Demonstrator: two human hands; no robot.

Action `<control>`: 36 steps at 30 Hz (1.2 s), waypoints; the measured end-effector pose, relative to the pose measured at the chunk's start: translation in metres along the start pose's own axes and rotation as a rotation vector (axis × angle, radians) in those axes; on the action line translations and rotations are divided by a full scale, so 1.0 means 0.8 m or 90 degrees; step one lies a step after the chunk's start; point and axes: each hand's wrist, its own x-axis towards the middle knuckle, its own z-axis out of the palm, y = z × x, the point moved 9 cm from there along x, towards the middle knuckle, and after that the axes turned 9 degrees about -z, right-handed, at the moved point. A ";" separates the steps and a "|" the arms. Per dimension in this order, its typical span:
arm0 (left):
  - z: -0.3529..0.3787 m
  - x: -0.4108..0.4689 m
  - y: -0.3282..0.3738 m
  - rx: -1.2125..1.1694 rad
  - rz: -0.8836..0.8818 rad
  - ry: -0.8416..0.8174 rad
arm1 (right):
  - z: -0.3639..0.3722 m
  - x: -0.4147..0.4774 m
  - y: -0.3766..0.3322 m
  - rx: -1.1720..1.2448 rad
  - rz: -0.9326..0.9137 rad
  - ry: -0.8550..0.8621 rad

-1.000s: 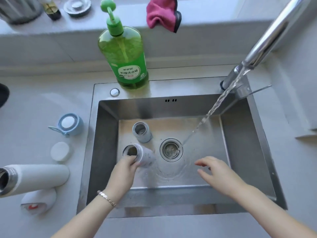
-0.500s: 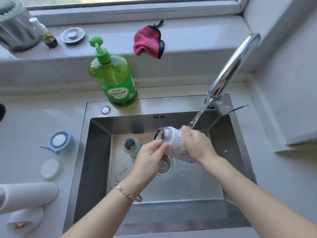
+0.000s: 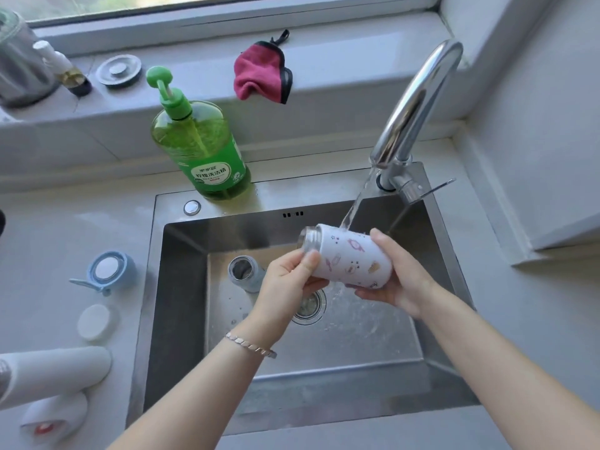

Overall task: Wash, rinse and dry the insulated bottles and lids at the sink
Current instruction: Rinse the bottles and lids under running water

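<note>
Soft daylight is entering from the window (image 3: 181,3) above, glinting off the chrome faucet (image 3: 418,100); the sink (image 3: 181,287) is lying shadowed along its left wall; wide-angle distortion is bending the edges.

Noted upper centre of frame: "柠檬洗洁精" on white label (image 3: 212,175) of green pump bottle (image 3: 198,144); remaining smaller print unreadable.

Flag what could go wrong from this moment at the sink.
1. The patterned bottle is wet and held sideways; if the grip of the left hand near the neck or the right hand at the base slips, it could drop onto the small bottle standing in the sink.
2. The water stream strikes the bottle's side, not its mouth, so it may splash onto the counter and leave the inside unrinsed.
</note>
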 end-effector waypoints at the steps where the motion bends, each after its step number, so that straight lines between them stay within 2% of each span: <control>1: 0.009 0.002 0.003 0.039 0.008 -0.008 | -0.004 -0.003 0.008 0.039 0.013 0.007; 2: 0.018 0.006 0.006 0.081 0.008 -0.008 | -0.011 -0.005 0.010 0.042 -0.007 0.033; 4: 0.025 0.019 0.006 0.144 -0.037 0.028 | -0.025 -0.008 -0.005 -0.018 -0.125 0.090; 6: 0.018 0.035 -0.007 0.152 -0.168 0.092 | -0.029 -0.017 -0.031 -0.128 -0.280 0.100; 8: 0.013 0.038 -0.022 0.103 -0.308 0.110 | -0.025 -0.026 -0.048 -0.269 -0.401 0.094; 10: 0.013 0.038 -0.021 0.106 -0.329 0.103 | -0.019 -0.029 -0.054 -0.334 -0.454 0.089; 12: 0.007 0.041 -0.002 0.202 -0.225 0.126 | -0.018 -0.016 -0.047 -0.211 -0.371 0.080; 16: 0.009 0.017 0.043 0.368 0.103 0.112 | -0.008 0.011 0.004 -0.019 -0.009 0.031; 17: 0.011 0.008 0.047 0.421 0.156 0.101 | 0.001 0.006 0.014 0.016 0.075 0.000; 19: 0.007 0.000 0.048 0.487 0.189 0.109 | 0.013 -0.003 0.021 0.055 0.145 -0.007; 21: -0.010 0.009 0.044 0.432 0.133 0.157 | 0.016 -0.002 0.011 0.023 0.074 0.036; 24: -0.028 0.028 0.004 0.143 -0.154 0.161 | 0.010 -0.004 -0.029 -0.148 -0.207 0.122; 26: -0.023 0.022 -0.019 0.042 -0.317 0.114 | 0.014 -0.014 -0.052 -0.303 -0.383 0.102; 28: -0.021 0.014 -0.026 0.034 -0.388 0.068 | 0.025 -0.027 -0.061 -0.402 -0.504 0.043; 30: -0.030 0.016 -0.025 0.034 -0.372 0.077 | 0.031 -0.030 -0.063 -0.418 -0.541 0.008; 34: -0.057 0.021 -0.003 0.069 -0.178 0.157 | 0.043 -0.011 -0.059 -0.361 -0.450 0.009; 36: -0.065 0.015 -0.009 0.056 -0.151 0.164 | 0.056 0.000 -0.058 -0.343 -0.396 0.008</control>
